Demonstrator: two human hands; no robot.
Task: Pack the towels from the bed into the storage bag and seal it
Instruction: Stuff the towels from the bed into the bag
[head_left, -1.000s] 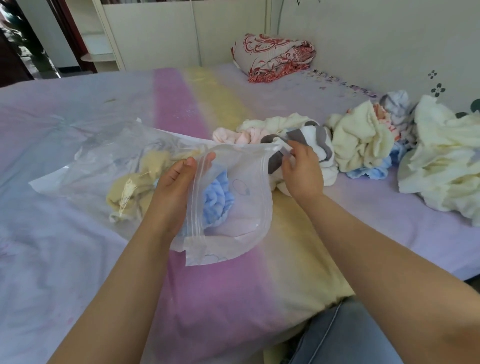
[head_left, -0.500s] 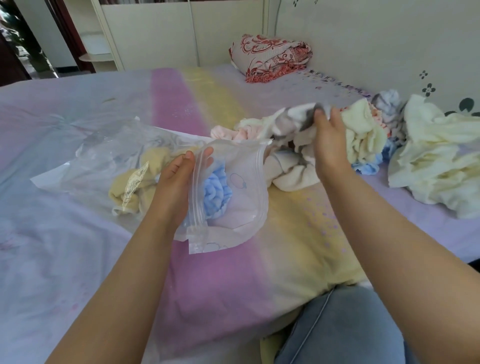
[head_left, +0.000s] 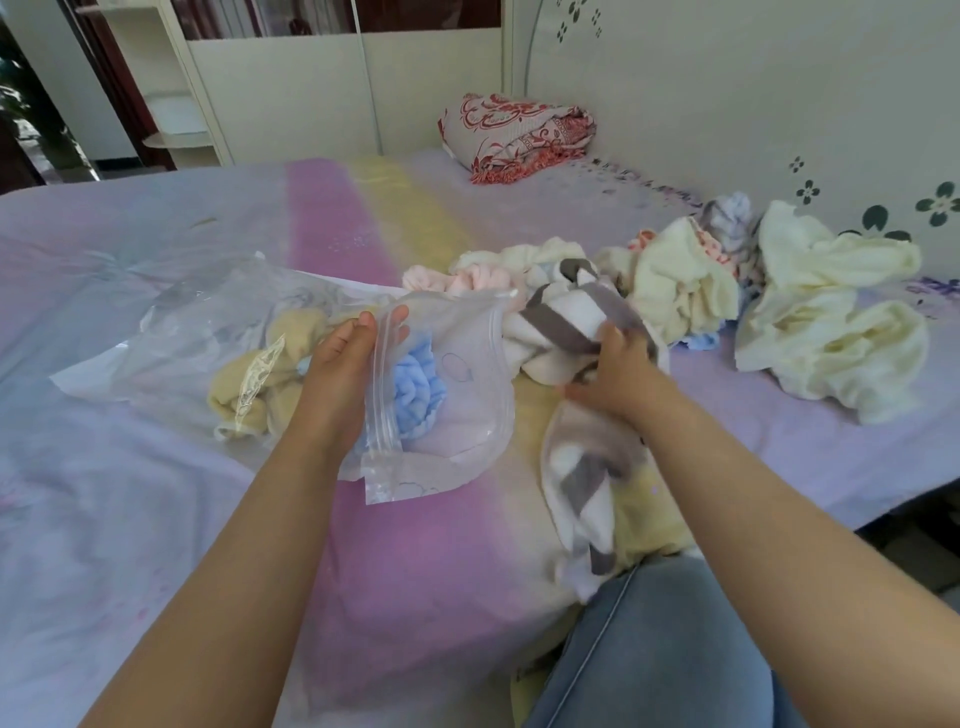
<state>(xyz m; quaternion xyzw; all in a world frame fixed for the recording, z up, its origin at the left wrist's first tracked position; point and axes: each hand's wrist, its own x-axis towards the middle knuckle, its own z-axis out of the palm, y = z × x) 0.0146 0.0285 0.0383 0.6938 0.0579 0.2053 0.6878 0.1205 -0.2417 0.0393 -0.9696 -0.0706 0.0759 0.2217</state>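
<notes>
A clear zip storage bag (head_left: 197, 332) lies on the bed with its mouth facing right. Inside it are a yellow towel (head_left: 260, 384) and a blue towel (head_left: 418, 384). My left hand (head_left: 343, 369) holds the near lip of the bag's mouth, fingers inside. My right hand (head_left: 618, 369) grips a white and grey striped towel (head_left: 582, 467), which trails down to the bed's front edge just right of the bag's mouth. A heap of cream, pink and blue towels (head_left: 685, 280) lies behind it, and a big cream towel (head_left: 836, 332) sits at the right.
The bed (head_left: 130, 519) has a lilac, pink and yellow sheet. A folded red patterned blanket (head_left: 514, 135) sits at the far corner against the wall. My knee in jeans (head_left: 649, 654) is at the bed's front edge. White cabinets stand behind the bed.
My right hand took the striped towel off the heap, lifted it, and has now drawn it down and towards me beside the bag's mouth. My left hand kept its hold on the bag.
</notes>
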